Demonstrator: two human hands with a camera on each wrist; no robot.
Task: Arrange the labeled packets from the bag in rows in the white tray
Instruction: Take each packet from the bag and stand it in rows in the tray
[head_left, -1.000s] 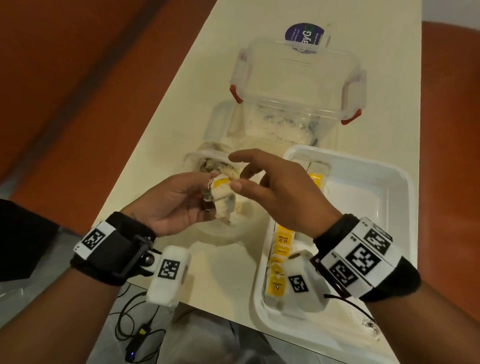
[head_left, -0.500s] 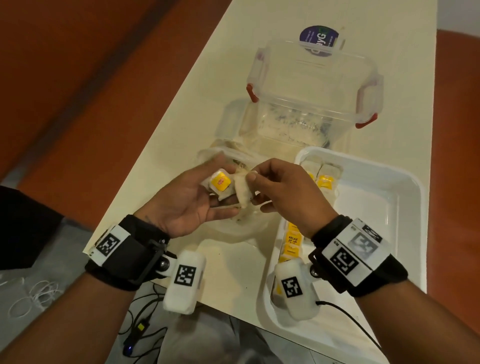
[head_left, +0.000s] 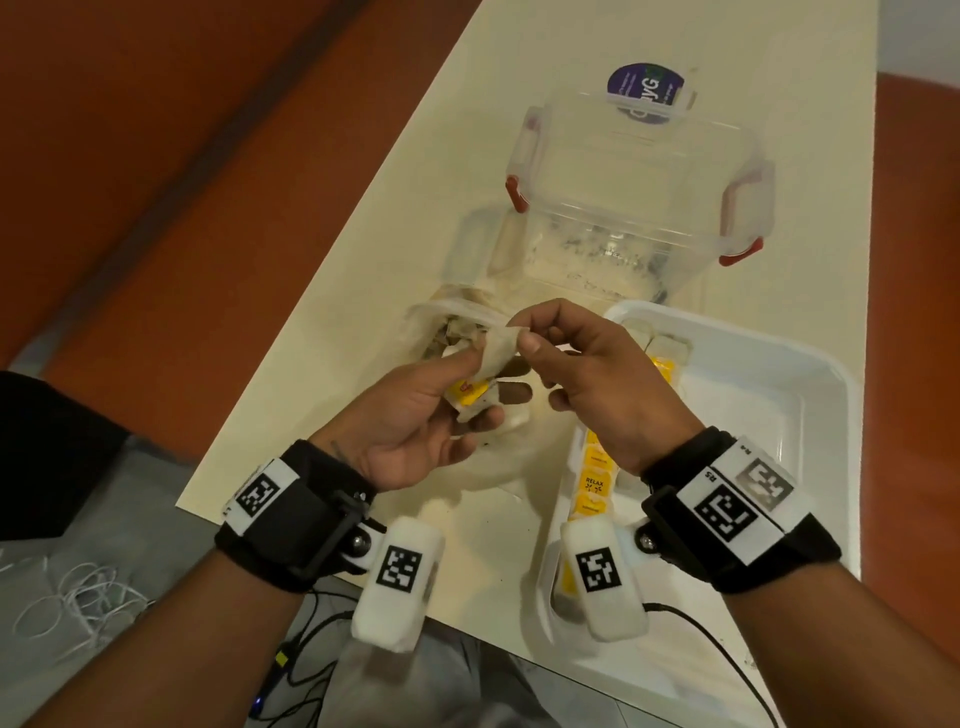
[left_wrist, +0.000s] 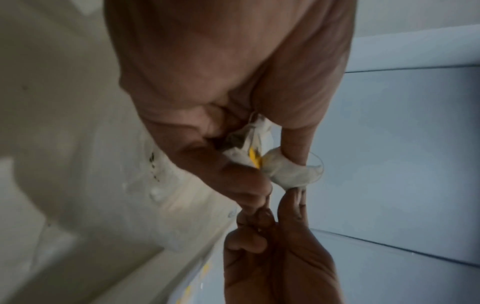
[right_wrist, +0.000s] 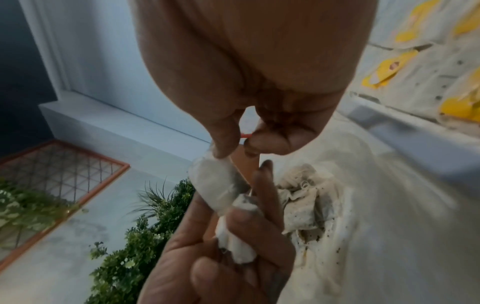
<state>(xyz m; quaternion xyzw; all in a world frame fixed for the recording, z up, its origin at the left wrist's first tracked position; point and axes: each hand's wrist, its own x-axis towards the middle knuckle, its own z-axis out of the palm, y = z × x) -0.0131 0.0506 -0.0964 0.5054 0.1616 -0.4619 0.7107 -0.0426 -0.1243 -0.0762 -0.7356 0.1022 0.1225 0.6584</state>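
Both hands (head_left: 519, 384) hold packets (head_left: 496, 351); tray (head_left: 810, 395) label (head_left: 594, 484) reads "RELAX"

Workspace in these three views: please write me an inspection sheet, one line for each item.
Surface: cream table, specks near the bag.
Job's things: white tray holds a row of yellow-labeled packets along its left side; clear bag with more packets beside it.
Clutter: clear lidded container; purple round sticker.
Grippers: left hand holds several packets; right hand pinches a packet.
Cables: black cable from the right wrist camera; more on the floor.
Surroundings: orange floor.
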